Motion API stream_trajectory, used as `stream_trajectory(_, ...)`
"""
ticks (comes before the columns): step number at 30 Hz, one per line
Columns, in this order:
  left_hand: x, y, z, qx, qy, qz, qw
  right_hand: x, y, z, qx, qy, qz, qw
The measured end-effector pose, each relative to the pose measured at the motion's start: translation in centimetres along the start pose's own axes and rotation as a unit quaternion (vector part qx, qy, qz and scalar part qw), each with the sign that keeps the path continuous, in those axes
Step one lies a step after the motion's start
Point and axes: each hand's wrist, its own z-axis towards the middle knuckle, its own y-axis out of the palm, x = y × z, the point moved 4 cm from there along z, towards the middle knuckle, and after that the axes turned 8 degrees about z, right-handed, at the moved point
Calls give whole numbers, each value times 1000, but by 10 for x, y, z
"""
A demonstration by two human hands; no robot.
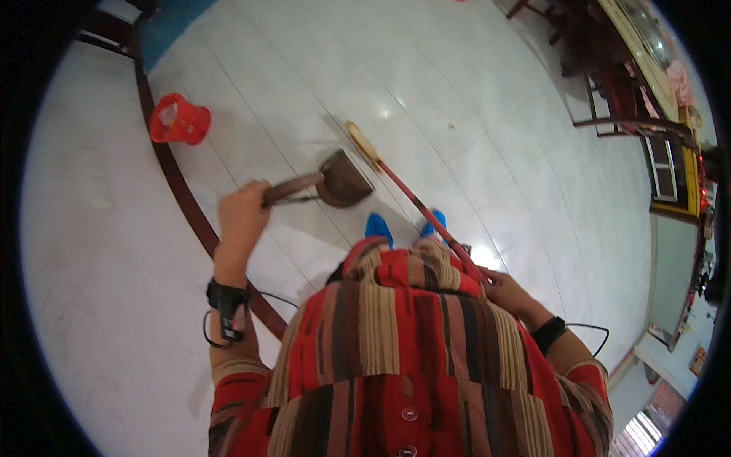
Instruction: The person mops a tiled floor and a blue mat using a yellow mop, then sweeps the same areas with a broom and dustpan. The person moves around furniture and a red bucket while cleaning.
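Person's L hand is out front, fingers wrapped round the handle of a brown dustpan; the pan's wide edge points twd the broom. R hand is down by the waist, fingers clenched on the upper end of the broom's red stick, tho I can't see all of them from here. Stick slants away fwd & L, past the blue shoes, to a pale yellowish head just beside the pan, w/ a gap btwn. Can't tell if head or pan touches the white tiled floor. Red bin w/ something pale in it is off to the L, next to a dark strip. Far R: chair by a tabletop. Dark bands w/ cables on both wrists; striped shirt.
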Motion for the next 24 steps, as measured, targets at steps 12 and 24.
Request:
stream_trajectory(12, -21, -5, -9, -27, -28, -13, 999, -30, 11, 24, -53, 35, 49, 997)
stream_trajectory(24, 0, -13, 25, -74, -82, 18, 994, -129, -89, 24, -66, 119, -56, 989)
